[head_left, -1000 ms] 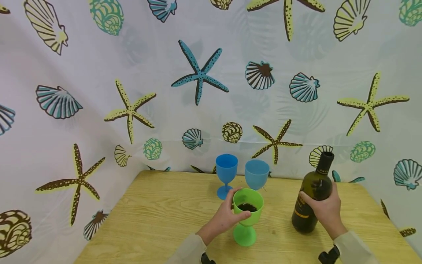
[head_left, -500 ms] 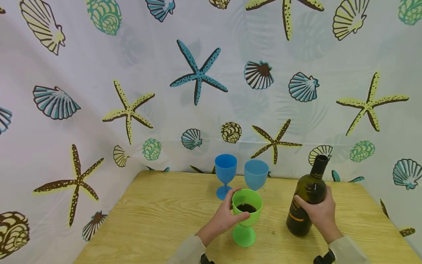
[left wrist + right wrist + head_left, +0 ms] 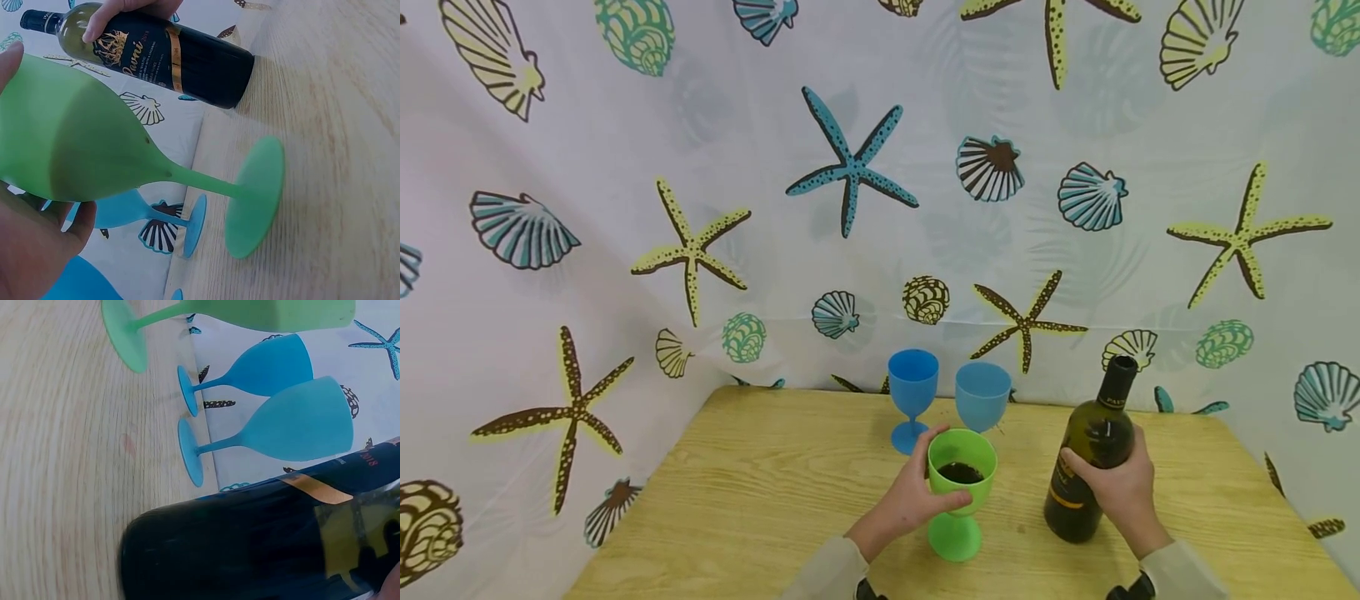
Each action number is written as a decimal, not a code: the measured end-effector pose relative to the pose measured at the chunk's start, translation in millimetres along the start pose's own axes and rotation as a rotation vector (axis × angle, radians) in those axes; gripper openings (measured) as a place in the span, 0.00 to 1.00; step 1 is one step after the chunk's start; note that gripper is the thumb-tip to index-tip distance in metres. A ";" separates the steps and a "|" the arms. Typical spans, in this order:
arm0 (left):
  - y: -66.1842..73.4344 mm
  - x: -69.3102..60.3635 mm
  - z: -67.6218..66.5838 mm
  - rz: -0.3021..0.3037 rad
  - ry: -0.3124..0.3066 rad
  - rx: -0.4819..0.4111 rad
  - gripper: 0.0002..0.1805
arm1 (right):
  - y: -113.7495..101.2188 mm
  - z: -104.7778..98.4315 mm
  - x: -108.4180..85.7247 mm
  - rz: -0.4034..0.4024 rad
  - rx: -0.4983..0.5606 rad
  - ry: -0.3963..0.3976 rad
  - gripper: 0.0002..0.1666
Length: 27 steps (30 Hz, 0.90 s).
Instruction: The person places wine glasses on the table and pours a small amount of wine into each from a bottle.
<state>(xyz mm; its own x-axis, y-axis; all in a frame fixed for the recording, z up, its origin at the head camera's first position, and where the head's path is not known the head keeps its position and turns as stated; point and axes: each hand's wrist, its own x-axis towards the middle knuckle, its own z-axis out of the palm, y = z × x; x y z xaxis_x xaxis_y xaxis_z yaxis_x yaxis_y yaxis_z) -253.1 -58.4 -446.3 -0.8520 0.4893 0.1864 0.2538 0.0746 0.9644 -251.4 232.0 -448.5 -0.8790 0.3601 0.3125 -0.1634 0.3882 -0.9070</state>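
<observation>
My left hand (image 3: 912, 496) grips the bowl of a green goblet (image 3: 976, 500) that has dark liquid inside; its foot rests on the wooden table. Over to the right, my right hand (image 3: 1122, 490) is wrapped round a dark wine bottle (image 3: 1075, 492), which stands nearly upright with an uncapped neck. In the left wrist view the green goblet (image 3: 94, 131) fills the left side, and the bottle (image 3: 206, 65) shows its label. The right wrist view has the bottle (image 3: 237, 544) close up, with only a bit of the hand at the edge.
Behind the green goblet stand a darker blue goblet (image 3: 913, 383) and a light blue goblet (image 3: 982, 398), the latter's foot hidden in the head view. A white cloth (image 3: 880, 275) printed with shells and starfish hangs behind the wooden table (image 3: 760, 492).
The bottle and my right hand have moved left and slightly nearer to me, toward the green goblet. My left hand keeps its grip, almost unmoved.
</observation>
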 end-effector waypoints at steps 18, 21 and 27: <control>-20.8 8.2 -10.6 0.033 0.185 0.024 0.47 | -7.4 12.3 -13.9 -0.009 0.026 -0.075 0.44; -18.5 9.1 -24.0 0.047 0.258 0.025 0.47 | -8.8 14.4 -16.1 -0.013 0.030 -0.079 0.44; -14.6 15.5 -62.0 0.060 0.436 0.070 0.47 | -11.0 17.9 -18.8 -0.018 0.047 -0.108 0.44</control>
<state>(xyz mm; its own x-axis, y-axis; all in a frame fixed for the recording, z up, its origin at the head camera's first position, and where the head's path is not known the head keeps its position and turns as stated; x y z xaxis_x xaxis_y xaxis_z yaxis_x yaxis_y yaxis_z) -298.4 -105.8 -445.9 -0.9444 0.0838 0.3179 0.3263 0.1229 0.9372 -241.1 205.8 -449.5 -0.9184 0.2595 0.2986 -0.1978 0.3525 -0.9147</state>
